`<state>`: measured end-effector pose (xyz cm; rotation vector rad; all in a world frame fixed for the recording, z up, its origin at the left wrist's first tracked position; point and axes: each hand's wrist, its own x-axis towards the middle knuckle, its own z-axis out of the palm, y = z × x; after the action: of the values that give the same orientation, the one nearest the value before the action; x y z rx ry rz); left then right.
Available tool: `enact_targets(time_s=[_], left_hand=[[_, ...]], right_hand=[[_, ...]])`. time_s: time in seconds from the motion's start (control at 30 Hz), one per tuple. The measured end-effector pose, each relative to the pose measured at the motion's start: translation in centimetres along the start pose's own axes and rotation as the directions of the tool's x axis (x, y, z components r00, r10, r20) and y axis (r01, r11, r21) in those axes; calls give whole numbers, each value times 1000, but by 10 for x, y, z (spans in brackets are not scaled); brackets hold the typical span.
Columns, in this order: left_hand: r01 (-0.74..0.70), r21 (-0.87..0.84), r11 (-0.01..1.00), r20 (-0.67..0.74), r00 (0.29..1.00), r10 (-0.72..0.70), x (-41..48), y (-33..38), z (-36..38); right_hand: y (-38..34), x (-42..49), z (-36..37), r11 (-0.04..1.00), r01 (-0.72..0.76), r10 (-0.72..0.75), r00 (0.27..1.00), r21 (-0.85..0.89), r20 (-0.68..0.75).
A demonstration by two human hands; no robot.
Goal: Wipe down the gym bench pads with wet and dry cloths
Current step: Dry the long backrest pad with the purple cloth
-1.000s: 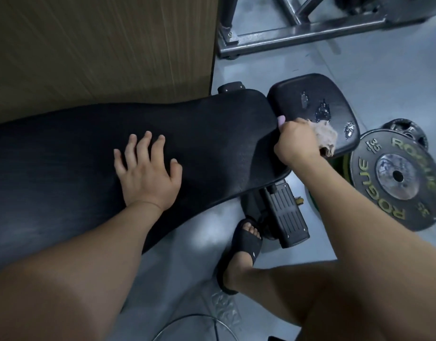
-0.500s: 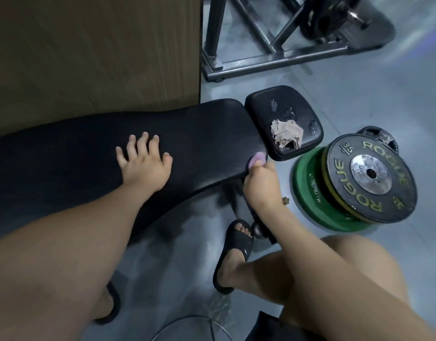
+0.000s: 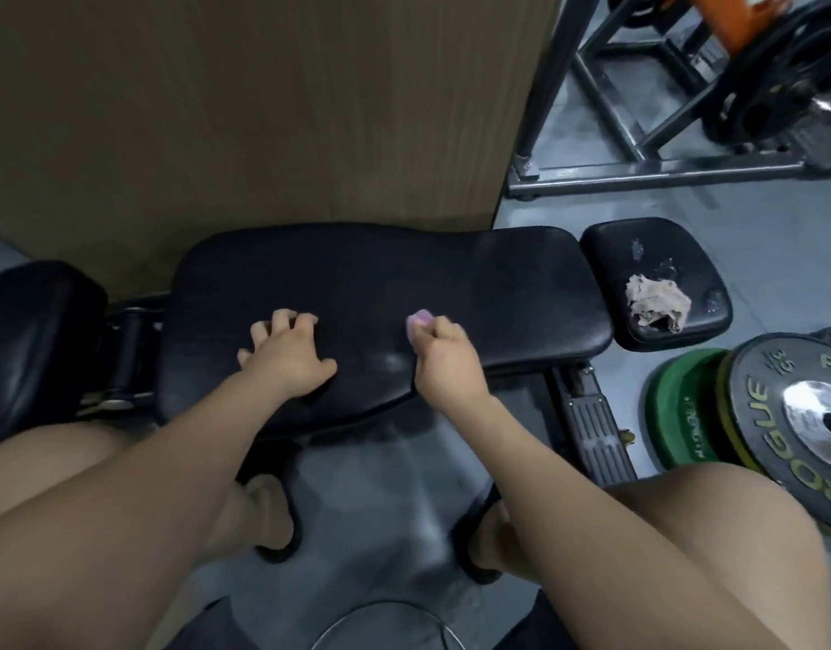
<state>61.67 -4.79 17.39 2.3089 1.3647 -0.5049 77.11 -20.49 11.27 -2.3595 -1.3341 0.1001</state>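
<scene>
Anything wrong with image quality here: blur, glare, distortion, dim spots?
Head view: dim, flat light; faint glare on the long pad beside the right hand; wet spots glint on the small pad; rack top right motion-blurred; wide-angle slants the wall edge.

The long bench pad (image 3: 380,283) is plain black with a faint grey sheen near its front edge. The smaller pad (image 3: 657,255) beside it is black too, flecked with pale wet smears. The crumpled cloth (image 3: 657,302) on it is beige. The small cloth (image 3: 420,319) pinched in the right hand (image 3: 446,363) is pink. The panel (image 3: 263,110) behind is brown with a fine wood grain. The floor (image 3: 755,255) is grey. One weight plate (image 3: 680,405) is green; the plate (image 3: 770,396) on top is black with yellowish lettering, a yellow rim and a silver hub. The sandals (image 3: 272,551) are black.
</scene>
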Motion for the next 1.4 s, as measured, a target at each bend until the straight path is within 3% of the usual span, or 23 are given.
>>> enact_targets(time_s=[0.13, 0.2, 0.33, 0.37, 0.43, 0.53, 0.6, 0.7, 0.77, 0.83, 0.9, 0.97, 1.0, 1.03, 1.1, 1.13, 1.23, 1.3, 1.4], left_hand=[[52, -51, 997, 77, 996, -48, -4, -41, 7], [35, -66, 997, 90, 996, -29, -5, -50, 8], [25, -125, 992, -2, 1000, -25, -7, -59, 11], [28, -128, 991, -21, 999, -31, -7, -60, 12], [29, -112, 993, -37, 999, -33, -6, -62, 14], [13, -87, 996, -39, 999, -16, -4, -66, 12], [-7, -73, 997, -34, 999, 5, -3, -70, 11], [-23, -68, 997, -24, 999, 21, -2, -74, 8], [-31, -72, 997, -22, 999, 29, -1, -76, 7], [-35, -75, 997, -22, 999, 33, 0, -77, 7], [-44, -70, 997, -20, 999, 42, 1, -78, 7], [-52, -64, 997, -11, 999, 52, 1, -81, 8], [-59, -61, 996, -8, 998, 59, 1, -83, 8], [-67, -62, 996, -6, 998, 66, 0, -85, 8], [-74, -74, 995, -11, 997, 74, -1, -88, 10], [-74, -81, 994, -21, 997, 72, -1, -88, 10], [-55, -104, 993, -66, 997, 48, -5, -88, 11], [-40, -107, 993, -74, 997, 32, -7, -86, 10], [-34, -76, 997, -36, 999, 31, -11, -79, 6]], right_hand=[[-23, 0, 13, 929, 369, -370, 914, 40, 167], [0, 23, 11, 940, 340, -338, 934, -1, 120], [18, 69, 2, 994, -8, 15, 998, -111, 63], [6, 69, 6, 992, 2, 4, 999, -125, 46], [-22, 55, 17, 984, 160, -154, 985, -72, 82], [-32, 41, 26, 874, 484, -482, 857, 37, 179], [-22, 65, 24, 886, 464, -460, 874, 12, 155], [-13, 104, 25, 982, 161, -151, 983, -102, 102], [-30, 109, 34, 989, 93, -85, 994, -113, 68], [-59, 90, 44, 970, 237, -232, 968, -49, 92], [-74, 65, 48, 867, 495, -495, 846, 58, 197], [-71, 69, 44, 775, 622, -629, 740, 115, 238], [-67, 82, 43, 784, 614, -619, 758, 95, 207], [-61, 98, 46, 838, 542, -545, 824, 62, 158], [-59, 130, 50, 950, 312, -305, 941, -29, 145], [-66, 138, 53, 966, 250, -236, 958, -69, 165], [-97, 124, 59, 944, 330, -320, 927, -21, 195], [-98, 94, 61, 867, 495, -496, 849, 57, 181], [-72, 50, 44, 795, 594, -606, 771, 121, 197]])
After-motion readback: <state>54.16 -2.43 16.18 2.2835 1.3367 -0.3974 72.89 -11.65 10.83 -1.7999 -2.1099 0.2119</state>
